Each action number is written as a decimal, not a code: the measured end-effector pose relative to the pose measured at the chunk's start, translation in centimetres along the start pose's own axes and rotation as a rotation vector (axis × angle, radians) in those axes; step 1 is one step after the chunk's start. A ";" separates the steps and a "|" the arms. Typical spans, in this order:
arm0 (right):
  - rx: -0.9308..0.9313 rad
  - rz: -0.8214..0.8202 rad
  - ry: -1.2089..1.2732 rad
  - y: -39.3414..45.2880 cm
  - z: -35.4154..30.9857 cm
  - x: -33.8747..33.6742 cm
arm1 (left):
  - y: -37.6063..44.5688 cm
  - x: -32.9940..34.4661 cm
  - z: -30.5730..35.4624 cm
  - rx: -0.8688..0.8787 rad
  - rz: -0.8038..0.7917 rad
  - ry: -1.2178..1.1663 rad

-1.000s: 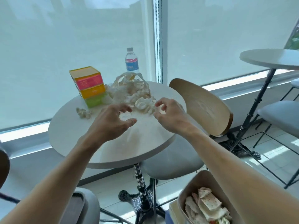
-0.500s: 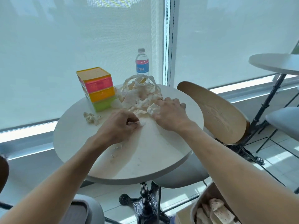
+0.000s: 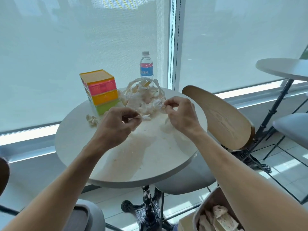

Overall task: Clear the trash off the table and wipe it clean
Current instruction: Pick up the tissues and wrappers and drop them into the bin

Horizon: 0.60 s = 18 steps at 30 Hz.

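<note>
Both hands are up over the round white table (image 3: 116, 170), each pinched shut on a bit of crumpled paper. The left hand (image 3: 116, 125) has thumb and fingertips closed on a small scrap, right next to a little wad lying on the table. The right hand (image 3: 180, 114) is pinching the edge of the big pile of crumpled tissues (image 3: 145, 100), which sits toward the far side of the table – a papery loop arches over the top of it, like a bag handle, though I can't tell for sure.

Left of that pile, touching or nearly so, there's a stack of three coloured boxes (image 3: 101, 92): pink on top with a yellow lid, orange in the middle, green at the bottom. In front of the stack and a bit left lies a lone crumpled tissue ball (image 3: 92, 120), apart from the main pile. Behind the pile, at the far edge by the window, stands a water bottle (image 3: 146, 67) with a blue and pink label, upright and capped.

The near half of the table shows smeary stains and a few crumbs (image 3: 133, 150) – pretty grubby.

To the right of the table is a chair with a curved wooden back (image 3: 220, 117). Down at the bottom right, below table level, there's a trash bin (image 3: 216, 217) with paper wrappers inside it.
</note>
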State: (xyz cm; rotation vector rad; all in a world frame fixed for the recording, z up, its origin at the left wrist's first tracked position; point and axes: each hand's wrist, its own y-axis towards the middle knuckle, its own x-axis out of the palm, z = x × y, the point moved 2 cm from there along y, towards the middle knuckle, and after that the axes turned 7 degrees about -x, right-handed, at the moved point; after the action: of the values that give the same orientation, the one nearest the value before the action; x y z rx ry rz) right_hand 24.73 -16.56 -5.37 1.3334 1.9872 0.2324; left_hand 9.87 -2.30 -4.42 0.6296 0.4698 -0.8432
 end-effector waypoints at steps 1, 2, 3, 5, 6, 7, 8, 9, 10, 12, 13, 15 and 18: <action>-0.010 0.013 0.031 -0.1 -0.2 -0.4 | -0.2 0.0 0.2 -0.005 0.005 -0.015; -0.020 0.020 0.057 -0.3 -0.4 -0.7 | -0.4 0.0 0.5 -0.010 0.010 -0.028; -0.031 0.027 0.079 -0.5 -0.7 -1.2 | -0.7 0.1 0.9 -0.013 0.015 -0.041; -0.055 0.051 0.098 -1.0 -0.9 -2.2 | -1.3 0.5 1.9 -0.004 0.022 -0.064; -0.064 0.067 0.104 -1.3 -1.0 -2.8 | -1.7 0.7 2.5 0.004 0.022 -0.076; -0.066 0.079 0.114 -1.6 -0.9 -3.3 | -2.1 0.9 3.0 0.010 0.022 -0.090; -0.062 0.088 0.127 -2.0 -0.8 -3.8 | -2.5 1.2 3.6 0.015 0.020 -0.104; -0.054 0.094 0.140 -2.4 -0.7 -4.4 | -3.0 1.6 4.1 0.016 0.017 -0.117; -0.046 0.099 0.153 -2.9 -0.6 -5.0 | -3.4 1.9 4.6 0.015 0.013 -0.133; -0.026 0.111 0.171 -4.0 -0.3 -6.4 | -4.3 2.8 5.5 0.008 -0.002 -0.179; -0.016 0.113 0.172 -4.6 -0.1 -7.2 | -4.7 3.3 6.0 0.004 -0.012 -0.204; 0.016 0.105 0.155 -6.0 0.4 -8.7 | -5.7 4.3 7.1 0.000 -0.037 -0.249; 0.066 0.100 0.160 -8.4 1.9 -10.6 | -7.2 5.8 8.8 0.010 -0.103 -0.308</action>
State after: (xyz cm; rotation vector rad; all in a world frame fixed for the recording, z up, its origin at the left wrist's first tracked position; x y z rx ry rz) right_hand 21.96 -29.93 -6.11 1.4994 2.0780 0.3317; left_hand 8.70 -15.05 -3.90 0.4771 0.2196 -1.0216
